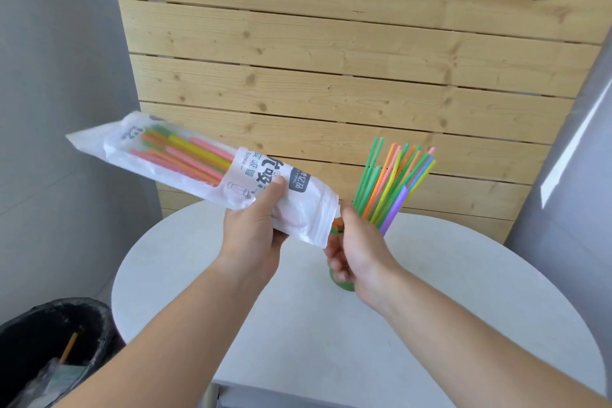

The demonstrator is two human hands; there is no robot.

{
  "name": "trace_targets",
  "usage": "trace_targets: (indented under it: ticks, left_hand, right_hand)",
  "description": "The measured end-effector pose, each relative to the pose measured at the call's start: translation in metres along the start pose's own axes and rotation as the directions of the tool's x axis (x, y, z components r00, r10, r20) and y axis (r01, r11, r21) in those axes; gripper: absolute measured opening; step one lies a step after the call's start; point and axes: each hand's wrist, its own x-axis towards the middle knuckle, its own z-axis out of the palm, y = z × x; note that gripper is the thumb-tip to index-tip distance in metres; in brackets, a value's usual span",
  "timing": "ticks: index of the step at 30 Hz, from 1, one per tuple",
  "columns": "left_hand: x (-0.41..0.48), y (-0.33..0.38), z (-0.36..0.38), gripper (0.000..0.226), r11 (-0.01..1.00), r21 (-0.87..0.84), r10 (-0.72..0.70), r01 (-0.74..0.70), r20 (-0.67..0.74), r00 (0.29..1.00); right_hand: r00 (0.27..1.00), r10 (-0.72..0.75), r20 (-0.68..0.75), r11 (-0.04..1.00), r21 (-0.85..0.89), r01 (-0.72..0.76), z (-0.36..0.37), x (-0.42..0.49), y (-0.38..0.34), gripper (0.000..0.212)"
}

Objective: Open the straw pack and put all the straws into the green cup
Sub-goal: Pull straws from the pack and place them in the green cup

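Aloft, left hand [251, 235] gripping one straw pack [198, 159], right hand [359, 248] curled at its mouth (hold unclear), one green cup [343, 286].

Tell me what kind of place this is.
Probably a staged indoor corner rather than a real kitchen or café: a small round white table, a bare pine plank panel against grey walls, and a lined black bin beside it.

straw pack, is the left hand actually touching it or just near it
Touching. The head view shows the left hand gripping the straw pack, thumb pressed on its printed front.
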Motion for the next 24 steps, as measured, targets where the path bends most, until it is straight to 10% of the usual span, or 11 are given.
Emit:
trace_targets:
  ticks: [24]
  left_hand:
    - [0.011,-0.003,-0.009,0.030,0.959,-0.250,-0.175,0.136,-0.143,0.974]
  right_hand:
    - [0.830,-0.531,-0.169,0.834,-0.277,0.477,-0.016,0.018,0.004,0.036]
